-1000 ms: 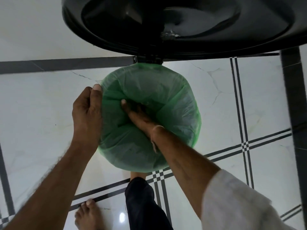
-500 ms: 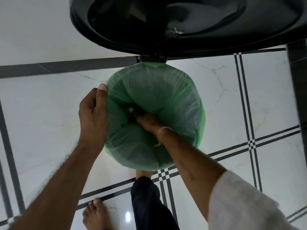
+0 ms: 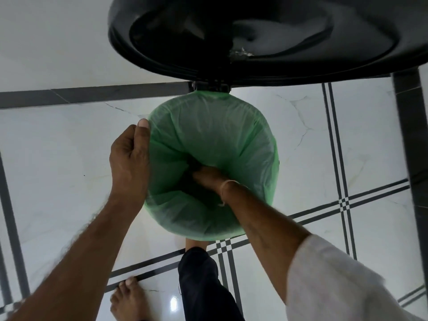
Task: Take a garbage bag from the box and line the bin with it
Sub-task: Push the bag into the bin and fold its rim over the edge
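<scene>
A translucent green garbage bag point(image 3: 215, 135) sits in the round bin, its edge folded over the rim all the way round. The bin's black lid point(image 3: 254, 42) stands open above it, joined at the hinge point(image 3: 210, 85). My left hand point(image 3: 129, 158) grips the left side of the rim through the bag, thumb on top. My right hand point(image 3: 207, 177) is sunk inside the bag and presses the plastic down into the bin. Its fingers point down into a dark fold and are mostly hidden. The box of bags is out of view.
The bin stands on a glossy white tiled floor point(image 3: 58, 181) with dark stripe lines. My bare left foot point(image 3: 127, 300) and a leg in dark trousers point(image 3: 203, 286) are just in front of the bin. A dark vertical post point(image 3: 410, 135) runs down the right edge.
My right hand has sunk deeper into the bag, so its fingers are no longer seen. My left hand keeps its hold on the rim. The view has shifted slightly.
</scene>
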The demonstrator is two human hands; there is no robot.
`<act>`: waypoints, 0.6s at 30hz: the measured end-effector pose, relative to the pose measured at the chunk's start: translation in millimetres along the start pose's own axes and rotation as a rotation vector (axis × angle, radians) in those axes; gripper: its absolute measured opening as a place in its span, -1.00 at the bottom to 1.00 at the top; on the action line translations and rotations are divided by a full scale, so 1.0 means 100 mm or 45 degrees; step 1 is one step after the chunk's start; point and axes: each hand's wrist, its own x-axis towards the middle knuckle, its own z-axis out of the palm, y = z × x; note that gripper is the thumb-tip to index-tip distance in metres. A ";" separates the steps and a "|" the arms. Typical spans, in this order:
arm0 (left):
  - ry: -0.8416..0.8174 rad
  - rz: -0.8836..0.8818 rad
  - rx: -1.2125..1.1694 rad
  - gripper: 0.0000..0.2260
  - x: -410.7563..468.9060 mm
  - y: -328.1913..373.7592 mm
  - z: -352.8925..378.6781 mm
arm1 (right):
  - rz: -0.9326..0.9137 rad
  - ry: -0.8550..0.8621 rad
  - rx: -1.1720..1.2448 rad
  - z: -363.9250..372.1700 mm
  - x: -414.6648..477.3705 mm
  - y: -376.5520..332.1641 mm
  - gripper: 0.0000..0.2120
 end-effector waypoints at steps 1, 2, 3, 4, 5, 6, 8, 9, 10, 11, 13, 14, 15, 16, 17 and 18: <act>0.000 -0.008 0.003 -0.50 0.01 0.01 0.00 | 0.003 0.041 0.313 -0.06 -0.05 -0.04 -0.46; 0.002 -0.013 0.015 -0.49 0.00 0.01 0.00 | 0.009 0.058 0.595 -0.11 -0.13 -0.07 -0.44; 0.006 -0.014 0.027 -0.49 0.00 0.01 0.01 | 0.019 0.039 0.828 -0.17 -0.14 -0.11 -0.42; 0.009 -0.014 0.036 -0.49 -0.01 0.01 0.01 | 0.038 -0.002 0.996 -0.24 -0.16 -0.18 -0.41; 0.006 -0.010 0.041 -0.49 -0.01 0.01 0.01 | 0.068 -0.034 1.127 -0.29 -0.09 -0.22 -0.37; 0.006 -0.003 0.040 -0.49 -0.01 0.01 0.01 | 0.108 -0.057 1.206 -0.32 0.03 -0.23 -0.32; -0.003 0.006 0.031 -0.50 -0.01 0.00 0.01 | 0.100 0.003 1.295 -0.41 0.21 -0.22 -0.33; -0.008 0.014 0.036 -0.51 0.00 0.00 0.00 | 0.074 0.032 1.327 -0.40 0.34 -0.17 -0.37; -0.012 0.022 0.036 -0.52 0.00 -0.01 0.00 | 0.042 0.046 1.376 -0.40 0.27 -0.20 -0.41; -0.018 0.025 0.022 -0.53 0.00 0.00 0.00 | 0.034 0.067 1.414 -0.41 0.18 -0.23 -0.44; -0.025 0.006 -0.010 -0.52 0.00 0.00 0.00 | -0.002 0.031 1.503 -0.43 0.02 -0.24 -0.49; -0.029 -0.007 -0.029 -0.50 0.00 0.02 -0.01 | -0.010 0.020 1.547 -0.44 -0.10 -0.21 -0.53; -0.039 -0.028 -0.056 -0.46 0.01 0.02 -0.02 | 0.008 -0.001 1.571 -0.38 -0.17 -0.18 -0.56; -0.055 -0.058 -0.088 -0.42 0.02 0.02 -0.03 | 0.016 -0.006 1.541 -0.32 -0.30 -0.17 -0.54; -0.076 -0.089 -0.113 -0.37 0.03 0.02 -0.05 | 0.008 -0.030 1.455 -0.26 -0.42 -0.18 -0.46; -0.093 -0.116 -0.121 -0.31 0.05 0.00 -0.08 | -0.017 -0.032 1.270 -0.16 -0.50 -0.19 -0.38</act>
